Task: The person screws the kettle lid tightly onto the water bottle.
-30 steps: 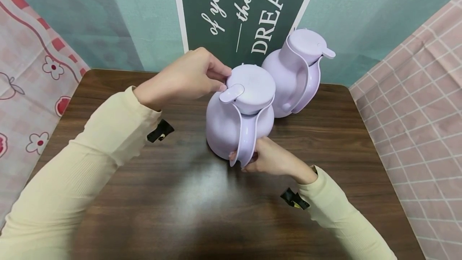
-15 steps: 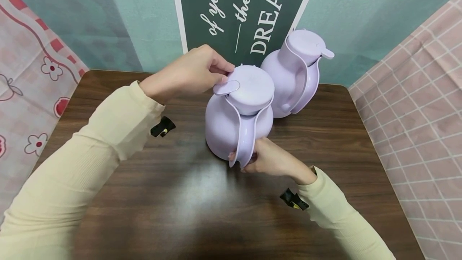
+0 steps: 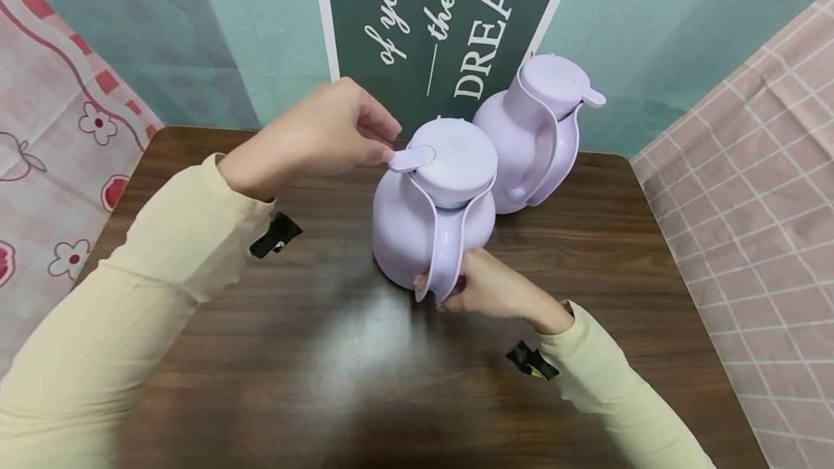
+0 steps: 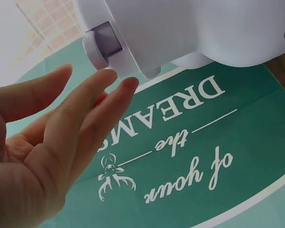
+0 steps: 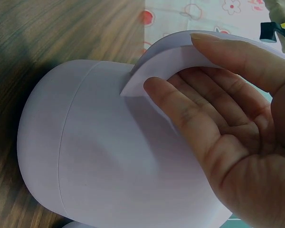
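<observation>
A lilac thermos jug (image 3: 400, 226) stands upright on the brown wooden table, its handle (image 3: 446, 252) facing me. My right hand (image 3: 489, 284) holds this handle near its lower end; in the right wrist view the thumb (image 5: 237, 54) lies along the outside and the fingers pass beneath. My left hand (image 3: 322, 129) is beside the round lid (image 3: 456, 154), fingertips right at its lever tab (image 3: 412, 158). The left wrist view shows the fingers (image 4: 104, 111) loosely extended with nothing gripped, just below the tab (image 4: 92, 50) and a square recess.
A second lilac thermos jug (image 3: 508, 143) stands close behind on the right, its handle turned right. Behind the table (image 3: 586, 382) hangs a green cloth (image 3: 384, 85) with white lettering. Patterned cloths line the left and right sides.
The lid's lever tab has tipped upward from its lower position. My left hand moved in against it, then drew back slightly left. My right hand and both jugs have stayed in place.
</observation>
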`<state>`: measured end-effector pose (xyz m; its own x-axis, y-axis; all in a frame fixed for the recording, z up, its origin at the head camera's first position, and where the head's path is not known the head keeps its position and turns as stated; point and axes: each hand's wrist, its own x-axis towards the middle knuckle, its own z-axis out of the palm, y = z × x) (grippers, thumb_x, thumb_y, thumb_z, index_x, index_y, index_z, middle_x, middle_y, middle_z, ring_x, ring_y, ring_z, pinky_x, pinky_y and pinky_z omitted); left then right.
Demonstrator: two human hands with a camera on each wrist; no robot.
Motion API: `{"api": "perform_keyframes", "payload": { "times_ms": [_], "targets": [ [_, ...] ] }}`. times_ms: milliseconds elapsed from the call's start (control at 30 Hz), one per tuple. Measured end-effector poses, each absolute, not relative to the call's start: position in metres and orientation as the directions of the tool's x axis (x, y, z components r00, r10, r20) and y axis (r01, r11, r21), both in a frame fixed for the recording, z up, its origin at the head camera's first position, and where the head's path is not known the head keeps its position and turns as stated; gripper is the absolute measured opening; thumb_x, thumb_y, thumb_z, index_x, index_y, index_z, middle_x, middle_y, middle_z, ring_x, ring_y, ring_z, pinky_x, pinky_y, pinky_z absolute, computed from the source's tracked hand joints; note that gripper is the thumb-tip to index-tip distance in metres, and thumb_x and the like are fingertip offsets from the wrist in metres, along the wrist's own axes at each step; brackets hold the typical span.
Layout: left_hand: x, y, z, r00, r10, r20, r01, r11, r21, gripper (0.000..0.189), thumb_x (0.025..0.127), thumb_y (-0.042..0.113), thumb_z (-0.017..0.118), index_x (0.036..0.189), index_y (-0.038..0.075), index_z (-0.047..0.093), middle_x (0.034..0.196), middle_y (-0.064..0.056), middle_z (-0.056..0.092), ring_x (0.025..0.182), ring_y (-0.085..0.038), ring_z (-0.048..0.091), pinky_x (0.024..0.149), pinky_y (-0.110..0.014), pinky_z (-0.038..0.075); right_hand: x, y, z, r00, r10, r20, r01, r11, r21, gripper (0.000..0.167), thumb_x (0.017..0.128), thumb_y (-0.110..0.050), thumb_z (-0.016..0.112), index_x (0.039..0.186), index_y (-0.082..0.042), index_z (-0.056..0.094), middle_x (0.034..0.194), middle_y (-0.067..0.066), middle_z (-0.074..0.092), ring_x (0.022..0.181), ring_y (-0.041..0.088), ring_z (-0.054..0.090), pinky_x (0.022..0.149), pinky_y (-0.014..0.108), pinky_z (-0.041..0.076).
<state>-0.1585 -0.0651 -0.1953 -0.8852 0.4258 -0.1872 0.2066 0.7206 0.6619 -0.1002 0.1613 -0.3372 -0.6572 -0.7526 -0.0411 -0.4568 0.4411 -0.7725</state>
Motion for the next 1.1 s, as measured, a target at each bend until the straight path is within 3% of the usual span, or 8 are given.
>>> {"api": "perform_keyframes", "payload": {
  "times_ms": [200,367,500,800,1100],
  "targets": [
    [-0.155,-0.065,-0.197,-0.906,0.394,-0.155,0.219,0.749,0.625,0.032,0.078,0.008,0.068,0.109,0.004,0.066,0.099,-0.006,0.067,0.093,-0.013,0.062,0.082,-0.030,0.045,-0.101,0.162,-0.337,-0.652,-0.757,-0.039,-0.468,0.442,-0.765,0.031,0.068,0.005,0.072,0.095,-0.008,0.069,0.094,-0.004,0.066,0.087,0.008,0.054,0.074,0.024,0.045],
    [-0.159,-0.067,-0.210,-0.927,0.371,-0.056,0.272,0.767,0.582,0.033,0.074,0.011,0.073,0.106,0.011,0.069,0.090,0.002,0.068,0.084,-0.007,0.062,0.076,-0.027,0.047,-0.100,0.161,-0.336,-0.651,-0.758,-0.041,-0.457,0.435,-0.776,0.031,0.068,0.006,0.072,0.096,-0.007,0.068,0.094,-0.003,0.066,0.088,0.009,0.055,0.074,0.024,0.046],
    [-0.154,-0.063,-0.209,-0.923,0.385,-0.004,0.321,0.776,0.542,0.027,0.072,0.008,0.072,0.099,0.009,0.071,0.084,0.000,0.068,0.082,-0.013,0.059,0.073,-0.029,0.046,-0.100,0.162,-0.336,-0.654,-0.755,-0.043,-0.457,0.439,-0.773,0.031,0.067,0.006,0.072,0.096,-0.007,0.068,0.094,-0.003,0.066,0.088,0.009,0.055,0.075,0.024,0.045],
    [-0.151,-0.054,-0.205,-0.913,0.408,0.001,0.345,0.771,0.534,0.015,0.073,0.001,0.068,0.087,0.005,0.071,0.078,-0.005,0.067,0.079,-0.019,0.055,0.071,-0.030,0.041,-0.100,0.161,-0.337,-0.658,-0.752,-0.053,-0.439,0.439,-0.784,0.031,0.068,0.006,0.071,0.096,-0.006,0.068,0.094,-0.003,0.066,0.089,0.009,0.056,0.075,0.024,0.046],
    [-0.160,-0.056,-0.205,-0.919,0.395,-0.019,0.318,0.767,0.557,0.015,0.074,0.002,0.065,0.088,0.005,0.071,0.080,-0.006,0.067,0.079,-0.019,0.054,0.069,-0.030,0.041,-0.101,0.162,-0.337,-0.659,-0.751,-0.050,-0.445,0.443,-0.778,0.031,0.067,0.006,0.071,0.096,-0.006,0.069,0.094,-0.003,0.067,0.089,0.009,0.057,0.075,0.024,0.046]
  ]
}}
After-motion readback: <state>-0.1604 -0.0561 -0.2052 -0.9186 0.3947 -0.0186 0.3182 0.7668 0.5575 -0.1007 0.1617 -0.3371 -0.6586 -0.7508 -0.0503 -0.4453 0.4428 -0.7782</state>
